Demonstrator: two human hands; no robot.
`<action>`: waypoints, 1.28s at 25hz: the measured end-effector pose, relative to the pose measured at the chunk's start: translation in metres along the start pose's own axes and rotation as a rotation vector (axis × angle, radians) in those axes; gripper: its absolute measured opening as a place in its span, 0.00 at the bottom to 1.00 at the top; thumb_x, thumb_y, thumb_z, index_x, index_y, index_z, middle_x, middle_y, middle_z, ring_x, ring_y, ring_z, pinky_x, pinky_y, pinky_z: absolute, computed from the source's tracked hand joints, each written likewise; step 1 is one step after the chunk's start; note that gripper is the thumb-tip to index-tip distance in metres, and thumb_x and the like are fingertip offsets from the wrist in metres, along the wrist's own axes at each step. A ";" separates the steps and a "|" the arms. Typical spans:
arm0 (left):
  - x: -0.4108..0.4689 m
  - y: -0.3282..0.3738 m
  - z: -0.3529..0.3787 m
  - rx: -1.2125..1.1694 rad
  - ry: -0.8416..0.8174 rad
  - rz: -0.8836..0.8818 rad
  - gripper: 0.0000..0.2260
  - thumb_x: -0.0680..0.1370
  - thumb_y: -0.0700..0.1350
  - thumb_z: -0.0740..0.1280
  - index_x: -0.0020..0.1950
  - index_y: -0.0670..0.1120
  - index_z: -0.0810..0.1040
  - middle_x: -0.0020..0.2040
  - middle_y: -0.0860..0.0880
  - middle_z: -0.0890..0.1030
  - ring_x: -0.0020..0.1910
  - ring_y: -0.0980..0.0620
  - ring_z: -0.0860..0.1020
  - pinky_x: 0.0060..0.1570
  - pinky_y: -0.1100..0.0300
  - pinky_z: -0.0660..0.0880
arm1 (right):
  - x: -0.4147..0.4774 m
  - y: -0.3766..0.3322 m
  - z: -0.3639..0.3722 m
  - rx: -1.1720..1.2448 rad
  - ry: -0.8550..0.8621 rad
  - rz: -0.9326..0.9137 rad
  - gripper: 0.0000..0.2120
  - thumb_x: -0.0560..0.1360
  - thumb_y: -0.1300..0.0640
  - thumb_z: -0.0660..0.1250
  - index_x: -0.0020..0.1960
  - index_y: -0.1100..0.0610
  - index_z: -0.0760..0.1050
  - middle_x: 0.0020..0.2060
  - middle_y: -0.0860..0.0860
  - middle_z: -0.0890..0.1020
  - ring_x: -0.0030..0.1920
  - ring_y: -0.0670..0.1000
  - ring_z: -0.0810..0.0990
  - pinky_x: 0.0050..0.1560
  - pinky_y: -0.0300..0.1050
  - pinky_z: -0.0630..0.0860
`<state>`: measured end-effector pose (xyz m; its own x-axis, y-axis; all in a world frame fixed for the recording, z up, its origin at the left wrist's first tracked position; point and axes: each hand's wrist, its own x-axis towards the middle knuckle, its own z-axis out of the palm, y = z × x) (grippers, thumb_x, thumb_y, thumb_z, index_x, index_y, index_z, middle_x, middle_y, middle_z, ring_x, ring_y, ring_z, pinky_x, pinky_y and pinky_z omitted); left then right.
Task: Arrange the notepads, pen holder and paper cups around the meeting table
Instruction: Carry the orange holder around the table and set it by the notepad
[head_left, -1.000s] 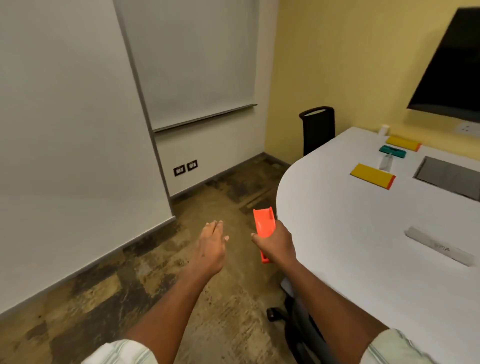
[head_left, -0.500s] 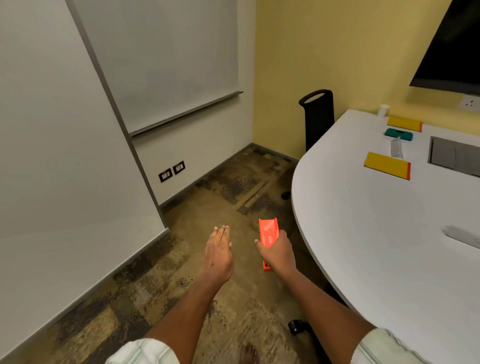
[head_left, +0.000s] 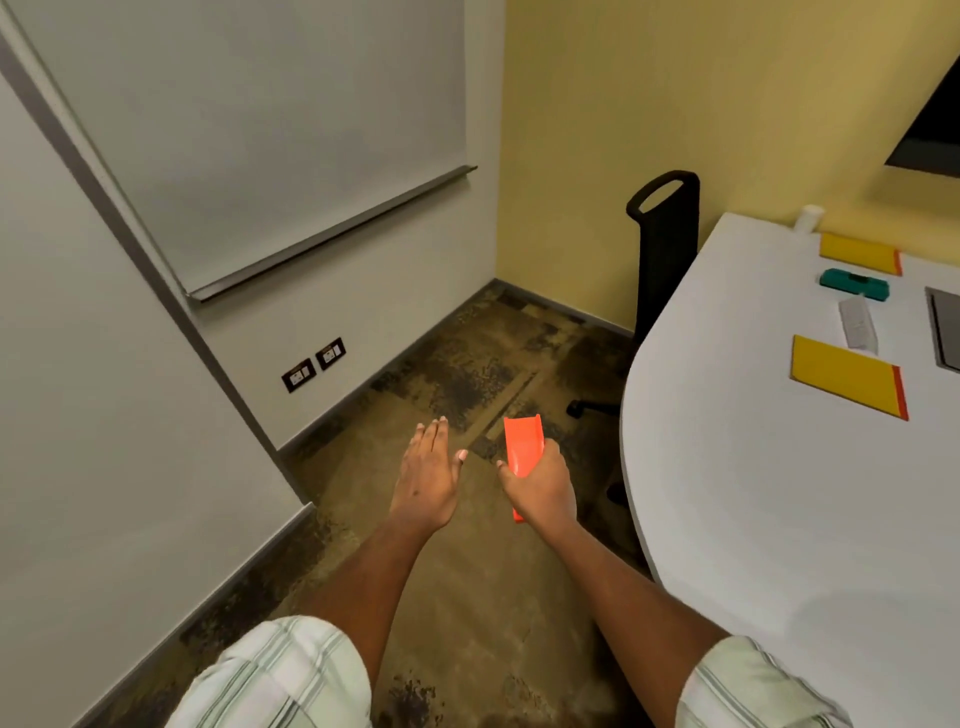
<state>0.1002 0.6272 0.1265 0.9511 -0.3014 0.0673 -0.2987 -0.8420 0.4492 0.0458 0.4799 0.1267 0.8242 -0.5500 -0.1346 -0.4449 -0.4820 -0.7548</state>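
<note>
My right hand (head_left: 540, 486) grips an orange pen holder (head_left: 523, 447) over the floor, left of the white meeting table (head_left: 753, 519). My left hand (head_left: 427, 475) hovers beside it with flat fingers, holding nothing. On the table lie a yellow notepad (head_left: 848, 375) near the edge and another yellow notepad (head_left: 860, 253) farther back. A white paper cup (head_left: 809, 218) stands at the far corner. A teal pen holder (head_left: 853, 283) and a clear pen holder (head_left: 858, 322) lie between the notepads.
A black office chair (head_left: 662, 244) stands at the table's far end against the yellow wall. A grey panel (head_left: 943, 327) is set into the tabletop at right. A whiteboard (head_left: 249, 130) and wall sockets (head_left: 313, 364) are on the left wall. Carpet floor lies ahead.
The view has moved forward along the table's left edge. Both hands stay in front of me, the right still holding the orange pen holder; the table objects now appear closer.
</note>
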 end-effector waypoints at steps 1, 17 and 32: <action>0.027 -0.004 0.003 -0.013 -0.011 0.008 0.26 0.82 0.51 0.54 0.77 0.42 0.54 0.77 0.44 0.58 0.77 0.46 0.53 0.76 0.53 0.52 | 0.022 -0.007 0.006 0.008 0.013 0.003 0.29 0.68 0.43 0.72 0.61 0.55 0.66 0.54 0.53 0.77 0.54 0.55 0.79 0.51 0.52 0.78; 0.453 0.007 0.012 -0.043 -0.189 0.406 0.25 0.82 0.51 0.54 0.76 0.41 0.56 0.76 0.42 0.60 0.77 0.45 0.54 0.76 0.50 0.54 | 0.355 -0.145 0.025 0.075 0.371 0.189 0.32 0.69 0.44 0.73 0.66 0.53 0.63 0.56 0.49 0.75 0.53 0.50 0.76 0.45 0.43 0.72; 0.809 0.163 0.045 -0.009 -0.101 0.525 0.25 0.82 0.51 0.54 0.75 0.39 0.56 0.75 0.41 0.61 0.76 0.43 0.56 0.75 0.50 0.54 | 0.714 -0.214 -0.086 0.091 0.521 0.052 0.30 0.68 0.46 0.73 0.64 0.52 0.64 0.49 0.47 0.74 0.48 0.49 0.76 0.42 0.44 0.73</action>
<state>0.8175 0.2259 0.2142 0.6611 -0.7233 0.1995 -0.7315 -0.5623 0.3857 0.6998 0.1315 0.2470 0.5084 -0.8487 0.1455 -0.4292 -0.3963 -0.8116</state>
